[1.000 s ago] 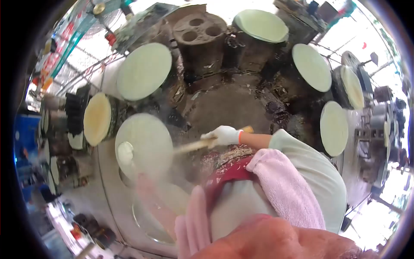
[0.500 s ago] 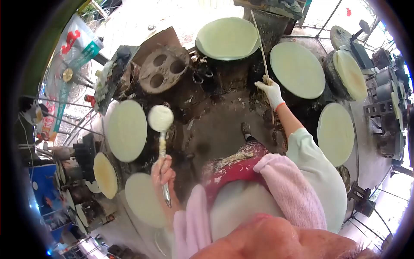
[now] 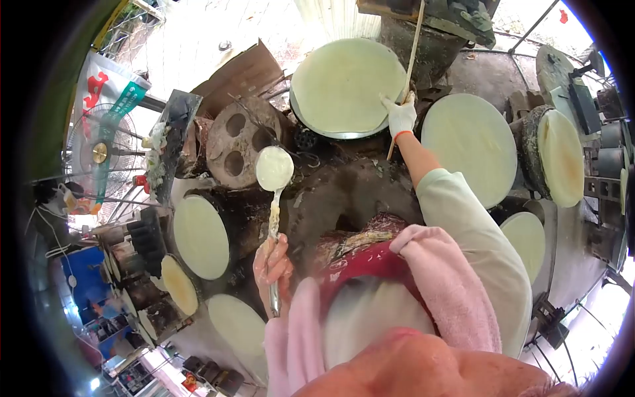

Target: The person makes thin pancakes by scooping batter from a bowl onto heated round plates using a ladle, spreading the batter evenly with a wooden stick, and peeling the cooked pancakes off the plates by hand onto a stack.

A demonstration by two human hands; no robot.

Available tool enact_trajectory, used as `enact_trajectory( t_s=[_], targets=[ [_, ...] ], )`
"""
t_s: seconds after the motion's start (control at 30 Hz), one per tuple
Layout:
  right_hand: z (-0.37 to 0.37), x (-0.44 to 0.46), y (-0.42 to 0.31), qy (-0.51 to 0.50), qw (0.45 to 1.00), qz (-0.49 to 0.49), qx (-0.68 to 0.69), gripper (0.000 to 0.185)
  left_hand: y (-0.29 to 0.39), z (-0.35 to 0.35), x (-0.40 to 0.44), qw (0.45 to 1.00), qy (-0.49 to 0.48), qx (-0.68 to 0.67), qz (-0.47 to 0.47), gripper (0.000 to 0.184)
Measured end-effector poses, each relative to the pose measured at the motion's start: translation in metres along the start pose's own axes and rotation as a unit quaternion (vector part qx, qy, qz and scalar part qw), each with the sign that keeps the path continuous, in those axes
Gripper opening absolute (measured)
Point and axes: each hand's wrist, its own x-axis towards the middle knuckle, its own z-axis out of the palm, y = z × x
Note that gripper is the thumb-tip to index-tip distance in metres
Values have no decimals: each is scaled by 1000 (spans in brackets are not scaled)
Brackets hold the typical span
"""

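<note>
My left hand (image 3: 272, 266) is curled round a ladle (image 3: 274, 302) of batter (image 3: 274, 167) near the holed stove (image 3: 217, 143); one tilt could slop it. My gloved right hand (image 3: 401, 119) grips a stick (image 3: 414, 54) (long one) beside a pancake (image 3: 345, 85); a lazy swing might tear its edge.

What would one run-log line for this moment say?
left hand: holds ladle, pale batter | right hand: gloved, holds stick | beside right hand: griddle, pale sheet on top

Griddles (image 3: 344, 136) seemingly ring the floor (image 3: 370, 188).
</note>
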Motion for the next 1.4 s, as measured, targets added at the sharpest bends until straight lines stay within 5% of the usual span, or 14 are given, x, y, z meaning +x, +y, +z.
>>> enact_trajectory(
  t_s=[0.17, 0.3, 0.47, 0.63, 0.73, 0.87, 0.93, 1.0, 1.07, 1.27, 1.3, 1.33, 1.37, 1.4],
  targets=[
    [19, 8, -4, 32, 999, 17, 3, 71, 36, 14, 47, 994, -36, 107, -3, 30],
    [36, -3, -29, 62, 996, -31, 55, 52, 69, 16, 84, 980, 31, 194, 6, 33],
    [46, -34, -130, 45, 985, -63, 152, 34, 119, 18, 133, 975, -42, 216, -31, 32],
    [16, -38, -190, 1, 964, -76, 256, 51, 149, 32, 167, 963, -5, 266, -30, 28],
    [-68, -19, -204, -12, 957, -6, 289, 45, 158, 10, 195, 967, -86, 228, -78, 28],
    [-236, 12, -222, -41, 998, 35, -19, 44, 146, 18, 211, 971, -120, 176, -112, 27],
    [-310, 19, -232, -56, 996, -66, -16, 45, 136, 23, 207, 974, -103, 176, -95, 27],
    [-394, 39, -241, -26, 990, -50, -131, 50, 113, 27, 203, 978, -87, 175, -78, 28],
    [-469, 63, -259, 6, 936, -133, -324, 52, 84, 32, 199, 981, -74, 168, -62, 28],
    [-547, 119, -245, 133, 758, -274, -577, 40, -9, 38, 152, 991, -65, 116, -11, 32],
    [-547, 122, -230, 125, 727, -232, -634, 34, -17, 29, 144, 990, -102, 90, -32, 32],
    [-571, 151, -182, 137, 690, -296, -646, 31, -26, 24, 133, 987, -138, 63, -53, 33],
    [-574, 163, -145, 128, 721, -211, -647, 29, -38, 24, 118, 990, -124, 56, -44, 32],
    [-577, 170, -113, 134, 703, -239, -656, 25, -51, 28, 104, 992, -109, 50, -35, 33]
  ],
)
